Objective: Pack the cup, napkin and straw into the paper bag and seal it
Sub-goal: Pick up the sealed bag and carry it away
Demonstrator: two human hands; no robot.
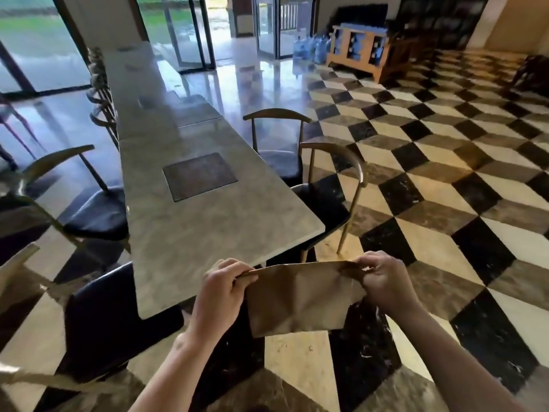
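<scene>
Long marble table [208, 233], dark-seated chairs [98, 212], checkered floor [430, 203], glass doors [184, 31], daylight.

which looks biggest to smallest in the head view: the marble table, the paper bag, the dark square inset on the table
1. marble table
2. paper bag
3. dark square inset
The bag is nearest the camera, so 2 and 3 are unsure.

Dim interior, daylight glare on the floor [237, 81], edges warped, blurred.

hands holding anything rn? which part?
Both hold the paper bag in the air beside the table: left hand pinches its top left corner, right hand its top right corner.
</scene>
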